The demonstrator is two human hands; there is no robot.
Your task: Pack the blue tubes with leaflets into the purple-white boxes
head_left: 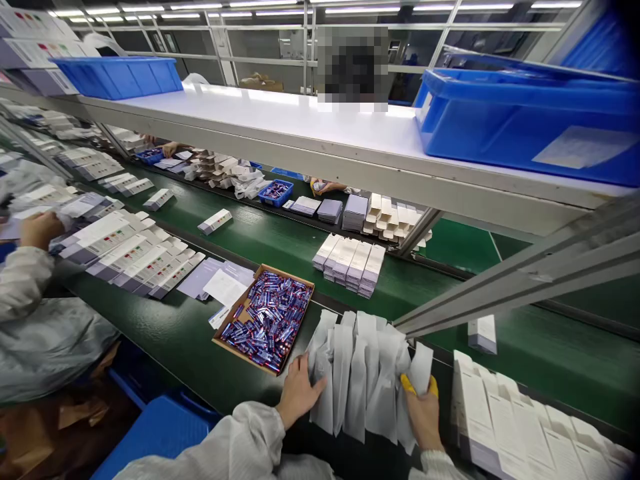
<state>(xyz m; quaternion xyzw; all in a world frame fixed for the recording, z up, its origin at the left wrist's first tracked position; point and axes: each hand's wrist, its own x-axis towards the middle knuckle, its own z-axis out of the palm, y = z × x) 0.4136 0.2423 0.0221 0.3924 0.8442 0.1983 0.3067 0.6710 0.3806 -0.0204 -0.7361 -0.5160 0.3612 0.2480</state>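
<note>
A row of several white, soft-looking sleeves [367,373] stands bunched together on the dark green bench in front of me. My left hand [300,392] rests against their left end, thumb and fingers apart. At the right end, my right hand [423,407], with yellow covers on its fingertips, grips a white sleeve [421,367] that leans away from the row. Just left of the row lies a shallow cardboard tray [220,341] full of small blue and red batteries [273,317].
White cartons [530,420] stand in rows at my right. Stacked cartons [350,260] sit on the green conveyor [260,233]. A metal post [500,280] slants above the right side. Blue bins [525,120] rest on the overhead shelf [280,127]. A co-worker's hand [40,228] is at left, near cartons.
</note>
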